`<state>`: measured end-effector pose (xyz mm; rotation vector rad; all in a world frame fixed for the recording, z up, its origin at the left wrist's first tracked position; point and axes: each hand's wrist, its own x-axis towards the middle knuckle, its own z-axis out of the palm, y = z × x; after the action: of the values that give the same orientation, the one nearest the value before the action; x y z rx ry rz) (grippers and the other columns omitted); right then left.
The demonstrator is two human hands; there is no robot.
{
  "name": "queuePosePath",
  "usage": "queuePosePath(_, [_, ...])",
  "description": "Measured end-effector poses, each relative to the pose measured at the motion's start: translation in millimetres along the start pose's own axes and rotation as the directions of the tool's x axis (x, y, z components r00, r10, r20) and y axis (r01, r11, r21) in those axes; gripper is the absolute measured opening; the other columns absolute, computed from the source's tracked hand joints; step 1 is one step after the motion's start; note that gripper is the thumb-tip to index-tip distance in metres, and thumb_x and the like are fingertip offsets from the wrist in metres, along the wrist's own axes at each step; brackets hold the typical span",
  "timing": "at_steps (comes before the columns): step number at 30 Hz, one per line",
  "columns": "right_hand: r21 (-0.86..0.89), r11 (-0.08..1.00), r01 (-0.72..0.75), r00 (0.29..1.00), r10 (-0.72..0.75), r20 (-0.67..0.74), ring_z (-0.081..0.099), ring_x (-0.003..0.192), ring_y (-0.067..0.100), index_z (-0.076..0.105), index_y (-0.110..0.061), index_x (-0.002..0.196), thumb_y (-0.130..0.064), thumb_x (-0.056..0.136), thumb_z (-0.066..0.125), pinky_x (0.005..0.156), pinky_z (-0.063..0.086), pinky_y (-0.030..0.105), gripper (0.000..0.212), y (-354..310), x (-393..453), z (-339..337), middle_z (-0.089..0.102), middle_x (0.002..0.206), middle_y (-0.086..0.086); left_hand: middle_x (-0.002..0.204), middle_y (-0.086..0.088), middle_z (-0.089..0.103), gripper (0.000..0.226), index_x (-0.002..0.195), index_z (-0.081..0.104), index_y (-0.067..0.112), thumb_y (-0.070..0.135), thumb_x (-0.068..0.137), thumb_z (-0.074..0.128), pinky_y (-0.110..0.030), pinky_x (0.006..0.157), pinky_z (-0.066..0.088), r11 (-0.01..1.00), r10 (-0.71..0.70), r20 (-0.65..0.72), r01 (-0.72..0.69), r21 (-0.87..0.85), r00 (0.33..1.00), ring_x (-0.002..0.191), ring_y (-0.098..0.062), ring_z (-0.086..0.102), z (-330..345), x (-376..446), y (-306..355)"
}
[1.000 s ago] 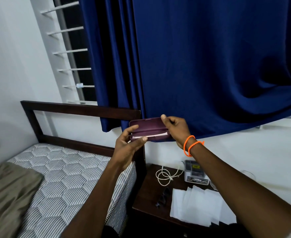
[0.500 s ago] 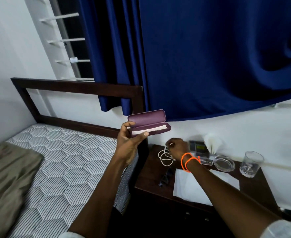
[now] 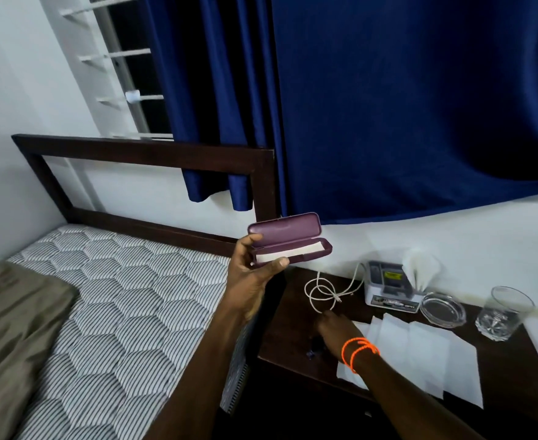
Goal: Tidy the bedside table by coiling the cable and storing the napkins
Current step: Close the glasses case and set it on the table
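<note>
One second ago both hands grip the open purple hard-shell case (image 3: 288,238) up by the curtain. Now only the left hand (image 3: 251,274) holds it. The right hand (image 3: 335,328), with orange cords at its wrist, is off the case and down on the dark wooden bedside table (image 3: 288,322), fingers at a small dark object (image 3: 313,347) beside the white paper napkins (image 3: 420,354), nearer than half a second ago, when it was by the loose white cable (image 3: 324,289).

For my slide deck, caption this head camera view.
Left hand holds open purple case; right hand reaches down beside napkins.
</note>
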<state>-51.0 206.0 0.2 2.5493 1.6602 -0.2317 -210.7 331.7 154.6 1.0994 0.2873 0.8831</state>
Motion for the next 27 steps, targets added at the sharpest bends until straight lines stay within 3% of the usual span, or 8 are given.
queuePosePath(5, [-0.019,0.999,0.050,0.999,-0.051,-0.019,0.051,0.128,0.028,0.064,-0.017,0.129,-0.023,0.099,0.042,0.110,0.032,0.034,0.038,4,4,13,0.057,0.134,0.008,0.119,0.003,0.070,0.068,0.117,0.061,0.021,-0.008,0.061,0.087,-0.037,0.094,0.058,1.000,-0.013,0.013,0.013,0.009,1.000,0.115,-0.023,0.064,-4,4,-7])
queuePosePath(10, [-0.041,0.990,0.133,0.990,-0.135,-0.034,0.049,0.130,0.026,0.062,-0.027,0.132,-0.016,0.096,0.044,0.111,0.029,0.032,0.042,12,-1,-1,0.057,0.135,0.006,0.122,0.003,0.068,0.072,0.117,0.065,0.025,-0.003,0.056,0.090,-0.035,0.091,0.058,1.000,-0.016,0.012,0.015,0.017,1.000,0.117,-0.021,0.065,-7,4,-6])
queuePosePath(15, [-0.071,0.977,0.203,0.971,-0.210,-0.111,0.056,0.120,0.026,0.069,-0.030,0.124,-0.021,0.088,0.056,0.103,0.038,0.034,0.039,21,-11,-64,0.068,0.120,0.007,0.125,0.000,0.067,0.074,0.121,0.063,0.024,-0.004,0.057,0.089,-0.036,0.091,0.059,1.000,-0.003,0.014,0.003,0.003,1.000,0.121,-0.025,0.064,-3,1,1])
queuePosePath(24, [-0.219,0.943,0.249,0.906,-0.307,-0.291,0.055,0.115,0.017,0.068,-0.032,0.123,-0.030,0.094,0.053,0.096,0.038,0.036,0.033,60,-54,-206,0.071,0.118,-0.008,0.131,-0.010,0.063,0.083,0.130,0.060,0.022,-0.005,0.056,0.088,-0.051,0.105,0.050,1.000,0.010,-0.003,-0.010,0.007,1.000,0.128,-0.036,0.059,24,-2,30])
queuePosePath(27, [-0.251,0.934,0.256,0.887,-0.330,-0.323,0.056,0.113,0.019,0.069,-0.032,0.122,-0.030,0.094,0.055,0.092,0.036,0.036,0.031,68,-75,-248,0.070,0.118,-0.009,0.132,-0.013,0.061,0.084,0.128,0.061,0.023,-0.002,0.055,0.090,-0.048,0.103,0.051,1.000,0.028,-0.010,-0.028,0.008,1.000,0.127,-0.036,0.060,36,0,43])
